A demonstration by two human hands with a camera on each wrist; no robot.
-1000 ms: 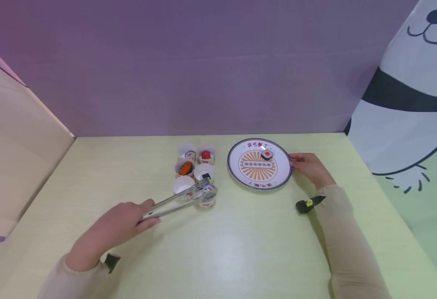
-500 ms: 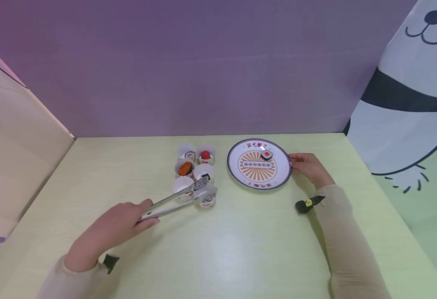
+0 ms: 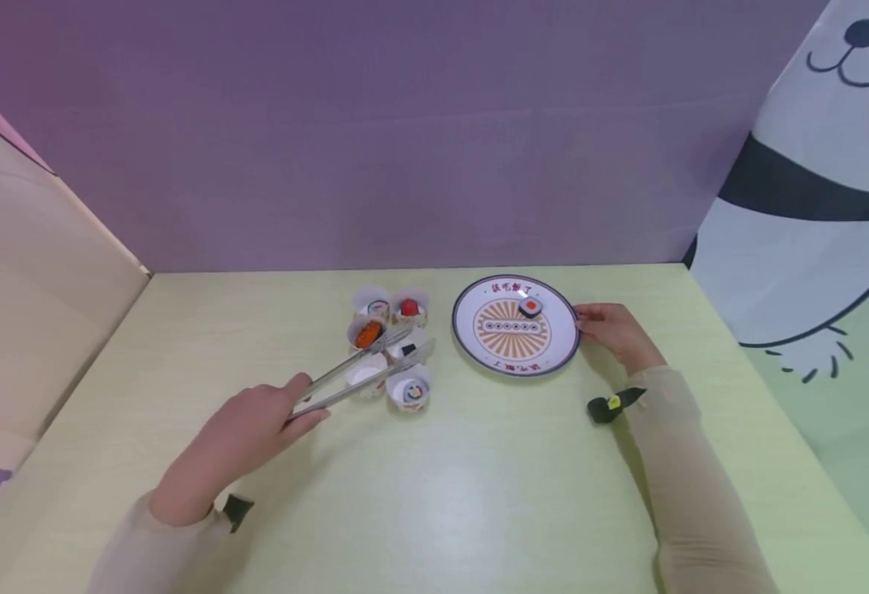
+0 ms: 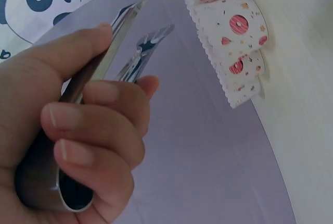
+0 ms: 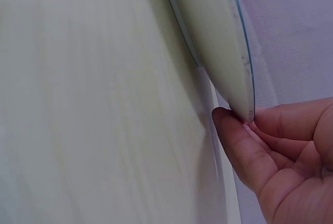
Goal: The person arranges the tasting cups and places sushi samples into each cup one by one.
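My left hand point(image 3: 256, 419) grips metal tongs point(image 4: 39, 182), fingers curled round the handle. The tongs' arms stand apart, their tips above a group of paper cups, with nothing seen between them. In the front right cup lies a toy sushi roll point(image 3: 413, 393). Orange roe sushi point(image 3: 369, 333) fills the middle left cup, and a white piece with a black patch point(image 3: 408, 350) sits partly behind the tongs. My right hand point(image 3: 616, 332) pinches the rim of a white plate point(image 3: 466, 307) with a dark edge. A small sushi roll with a red centre point(image 3: 531, 307) lies on it.
A red-topped piece point(image 3: 408, 308) and another roll point(image 3: 378, 308) occupy the back cups. The front left cup point(image 3: 363, 373) is partly covered by the tongs. Behind the pale table point(image 3: 464, 495) rises a purple backdrop point(image 3: 434, 165); a panda-print panel point(image 3: 813, 181) stands at right.
The tongs have moved back and slightly right, off the front right cup, so the roll there shows fully. My right hand and the plate stay in place.
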